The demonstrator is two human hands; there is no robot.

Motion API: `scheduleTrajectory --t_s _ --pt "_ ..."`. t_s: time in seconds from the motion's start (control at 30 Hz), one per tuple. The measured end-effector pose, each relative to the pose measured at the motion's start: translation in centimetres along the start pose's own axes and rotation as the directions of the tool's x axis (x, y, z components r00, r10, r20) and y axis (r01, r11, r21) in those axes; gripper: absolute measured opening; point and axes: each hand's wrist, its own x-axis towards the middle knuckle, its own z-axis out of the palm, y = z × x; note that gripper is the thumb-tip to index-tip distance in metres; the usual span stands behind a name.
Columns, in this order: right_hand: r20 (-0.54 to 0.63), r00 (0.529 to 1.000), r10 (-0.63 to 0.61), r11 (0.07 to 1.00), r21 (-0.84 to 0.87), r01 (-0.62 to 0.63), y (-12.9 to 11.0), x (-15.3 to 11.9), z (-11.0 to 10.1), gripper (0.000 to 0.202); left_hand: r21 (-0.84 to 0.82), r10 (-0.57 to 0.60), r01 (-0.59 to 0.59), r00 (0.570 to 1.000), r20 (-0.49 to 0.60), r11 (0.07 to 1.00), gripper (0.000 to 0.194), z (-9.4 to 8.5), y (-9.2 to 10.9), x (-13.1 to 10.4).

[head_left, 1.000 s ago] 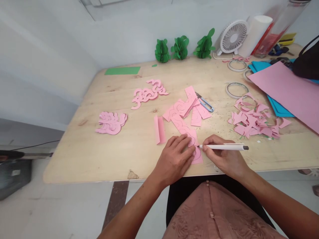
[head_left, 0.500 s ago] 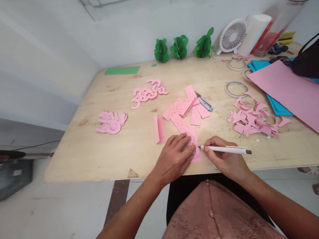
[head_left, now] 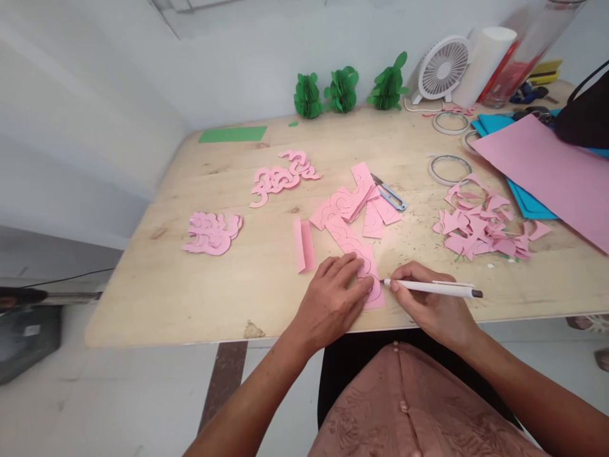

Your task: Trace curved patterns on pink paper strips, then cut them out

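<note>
Pink paper strip with drawn curves [head_left: 375, 298]: flat on the pale wooden table [head_left: 152, 292], near its front edge.
Left hand [head_left: 333, 298]: loosely open, palm down, fingers resting on the strip.
Right hand [head_left: 432, 311]: fingers closed around a slim white pen [head_left: 435, 287], dark tip at the strip's right edge.
Beyond: more marked pink paper strips [head_left: 340, 203], blue-handled snips [head_left: 394, 198].
Farther right: jumbled pink paper scraps [head_left: 476, 228].

Pink strip [head_left: 376, 294] partly hidden beneath the left hand [head_left: 332, 298]
</note>
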Motion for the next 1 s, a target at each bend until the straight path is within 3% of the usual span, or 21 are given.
scheduleTrajectory --t_s 1.0 --pt "-0.046 0.998 0.033 0.999 0.010 -0.033 0.51 -0.92 -0.12 0.011 -0.003 0.009 -0.009 1.000 -0.014 1.000 0.022 0.14 0.01 -0.05"
